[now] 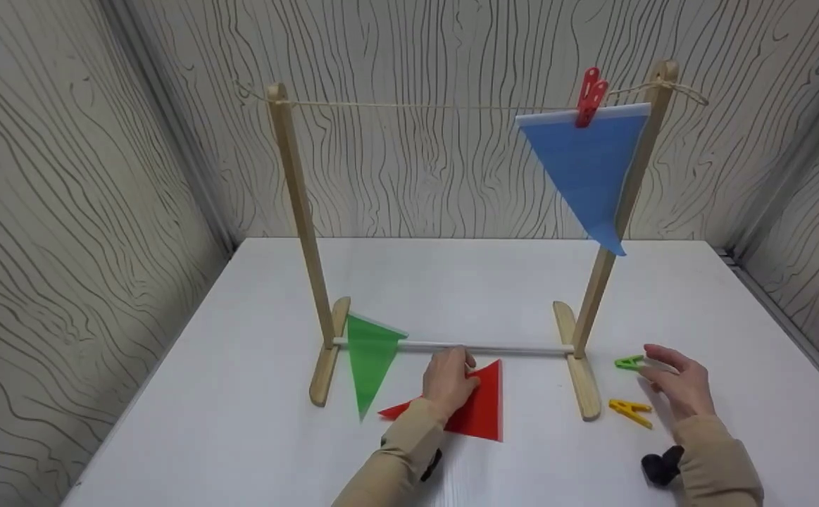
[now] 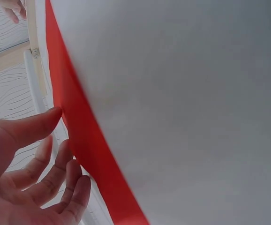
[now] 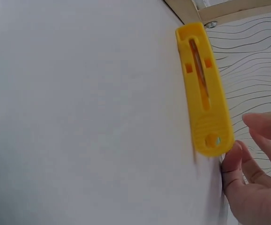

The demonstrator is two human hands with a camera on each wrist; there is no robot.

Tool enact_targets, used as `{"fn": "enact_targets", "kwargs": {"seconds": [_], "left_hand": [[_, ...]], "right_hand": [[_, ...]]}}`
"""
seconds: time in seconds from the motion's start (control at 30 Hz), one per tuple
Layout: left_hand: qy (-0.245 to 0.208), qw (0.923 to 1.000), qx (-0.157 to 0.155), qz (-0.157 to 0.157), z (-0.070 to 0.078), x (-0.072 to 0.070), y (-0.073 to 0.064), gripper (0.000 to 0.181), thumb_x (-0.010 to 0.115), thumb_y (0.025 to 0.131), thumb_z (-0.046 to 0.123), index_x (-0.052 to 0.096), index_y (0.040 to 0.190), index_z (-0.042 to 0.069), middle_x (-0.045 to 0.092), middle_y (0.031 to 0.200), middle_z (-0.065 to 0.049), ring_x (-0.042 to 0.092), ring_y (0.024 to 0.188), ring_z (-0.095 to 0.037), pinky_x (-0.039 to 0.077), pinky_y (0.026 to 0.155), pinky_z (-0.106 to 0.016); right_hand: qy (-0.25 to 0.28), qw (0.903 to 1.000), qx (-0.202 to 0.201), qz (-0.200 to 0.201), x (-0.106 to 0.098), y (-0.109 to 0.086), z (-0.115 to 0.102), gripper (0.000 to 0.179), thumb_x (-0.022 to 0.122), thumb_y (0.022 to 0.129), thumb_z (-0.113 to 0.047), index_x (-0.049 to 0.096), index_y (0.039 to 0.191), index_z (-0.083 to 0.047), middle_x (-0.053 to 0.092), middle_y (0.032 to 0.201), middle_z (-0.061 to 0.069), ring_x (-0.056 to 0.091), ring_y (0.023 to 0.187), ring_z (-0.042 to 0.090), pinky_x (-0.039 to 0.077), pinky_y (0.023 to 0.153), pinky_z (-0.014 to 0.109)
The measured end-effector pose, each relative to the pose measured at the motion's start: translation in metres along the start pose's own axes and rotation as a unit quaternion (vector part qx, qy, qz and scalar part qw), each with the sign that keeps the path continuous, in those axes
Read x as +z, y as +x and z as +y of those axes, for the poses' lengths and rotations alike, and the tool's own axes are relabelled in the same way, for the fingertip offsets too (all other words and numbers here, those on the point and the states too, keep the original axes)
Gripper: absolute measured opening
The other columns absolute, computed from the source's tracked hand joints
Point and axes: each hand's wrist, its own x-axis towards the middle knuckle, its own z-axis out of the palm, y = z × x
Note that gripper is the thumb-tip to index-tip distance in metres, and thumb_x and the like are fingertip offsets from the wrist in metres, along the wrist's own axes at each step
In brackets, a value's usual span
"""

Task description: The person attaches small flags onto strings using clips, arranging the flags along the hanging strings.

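My left hand (image 1: 449, 380) is over a red triangular pennant (image 1: 486, 405) lying on the table. In the left wrist view, the thumb and fingertips are at the edge of the pennant (image 2: 86, 136), with a gap between thumb and fingers. Toward the right, my right hand (image 1: 684, 386) has its thumb and fingers spread apart beside a small green clothespin (image 1: 629, 362). Nearer to me lies a yellow clothespin (image 1: 631, 412), which appears large in the right wrist view, just beside the fingertips.
A wooden stand with a left post (image 1: 300, 204) and right post (image 1: 596, 296) holds a string (image 1: 395, 105). From it hangs a blue pennant (image 1: 585, 169) under a red clothespin (image 1: 590, 102). A green pennant (image 1: 370, 359) overlaps the white crossbar (image 1: 508, 348).
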Motion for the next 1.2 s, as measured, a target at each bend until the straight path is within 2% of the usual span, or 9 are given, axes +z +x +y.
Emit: {"fn": "enact_targets", "kwargs": {"seconds": [0.07,0.13,0.33,0.57,0.67,0.8,0.97,1.07,1.2], "left_hand": [[-0.004,1.0,0.004,0.002,0.0,-0.001,0.0,0.016,0.076,0.085,0.004,0.064,0.095,0.006,0.065,0.086,-0.008,0.056,0.078,-0.015,0.053,0.071,-0.028],[-0.009,0.9999,0.009,0.004,0.0,-0.002,0.001,0.015,0.076,0.085,0.002,0.064,0.094,0.005,0.066,0.085,-0.009,0.057,0.076,-0.016,0.052,0.07,-0.028],[-0.032,0.9994,-0.013,-0.009,-0.002,-0.002,0.003,0.016,0.075,0.086,0.001,0.063,0.096,0.005,0.067,0.089,-0.01,0.06,0.078,-0.016,0.055,0.073,-0.031],[-0.045,0.9981,-0.038,-0.02,-0.001,-0.002,0.005,0.015,0.073,0.087,-0.001,0.063,0.097,0.005,0.066,0.09,-0.01,0.058,0.079,-0.016,0.055,0.076,-0.036],[-0.049,0.9979,-0.04,-0.016,-0.001,-0.002,0.005,0.016,0.073,0.087,-0.001,0.064,0.098,0.005,0.067,0.09,-0.01,0.059,0.078,-0.016,0.056,0.075,-0.036],[-0.061,0.9974,-0.037,-0.008,-0.002,-0.002,0.005,0.014,0.071,0.088,0.0,0.065,0.1,0.005,0.069,0.089,-0.009,0.061,0.077,-0.016,0.057,0.075,-0.036],[-0.1,0.9928,-0.06,-0.025,-0.002,-0.005,0.004,0.019,0.069,0.09,0.0,0.063,0.107,0.004,0.066,0.092,-0.008,0.058,0.081,-0.015,0.056,0.08,-0.037],[-0.119,0.9893,-0.076,-0.038,-0.002,-0.007,0.003,0.022,0.068,0.091,0.0,0.062,0.111,0.004,0.064,0.093,-0.007,0.056,0.083,-0.015,0.055,0.084,-0.037],[-0.134,0.987,-0.08,-0.039,-0.001,-0.01,0.003,0.024,0.068,0.09,-0.001,0.063,0.114,0.003,0.066,0.098,-0.009,0.06,0.087,-0.016,0.058,0.087,-0.038]], "right_hand": [[-0.023,0.9997,0.0,-0.002,0.0,0.001,0.0,0.056,0.058,0.1,-0.015,0.039,0.152,-0.002,0.042,0.151,0.016,0.045,0.098,0.001,0.048,0.08,0.015],[-0.039,0.9992,0.0,-0.007,0.0,0.002,0.0,0.058,0.056,0.101,-0.015,0.036,0.153,-0.001,0.033,0.158,0.022,0.045,0.101,0.004,0.047,0.079,0.015],[-0.047,0.9988,0.004,-0.016,-0.001,0.006,0.001,0.06,0.056,0.098,-0.01,0.035,0.154,-0.001,0.03,0.159,0.026,0.045,0.111,0.014,0.048,0.078,0.014],[-0.057,0.9982,0.007,-0.018,0.0,0.01,-0.001,0.06,0.055,0.098,-0.005,0.034,0.154,0.0,0.025,0.161,0.029,0.037,0.133,0.036,0.044,0.073,0.008],[-0.08,0.9967,0.008,-0.017,0.0,0.013,-0.003,0.06,0.056,0.097,-0.005,0.035,0.153,0.001,0.026,0.161,0.029,0.036,0.133,0.039,0.043,0.075,0.011],[-0.136,0.9905,-0.02,-0.002,-0.001,0.017,-0.005,0.059,0.059,0.092,-0.004,0.041,0.148,0.005,0.037,0.152,0.033,0.044,0.127,0.042,0.043,0.081,0.021],[-0.183,0.9821,-0.046,0.005,-0.002,0.02,-0.004,0.057,0.06,0.09,-0.006,0.045,0.143,0.008,0.046,0.139,0.038,0.051,0.118,0.046,0.047,0.084,0.03],[-0.195,0.9799,-0.043,-0.001,-0.003,0.021,-0.004,0.058,0.06,0.09,-0.007,0.045,0.143,0.009,0.046,0.137,0.038,0.052,0.116,0.046,0.048,0.082,0.031],[-0.204,0.9782,-0.039,-0.005,-0.004,0.021,-0.005,0.057,0.061,0.09,-0.008,0.046,0.142,0.009,0.045,0.137,0.038,0.052,0.115,0.046,0.047,0.08,0.028]]}}
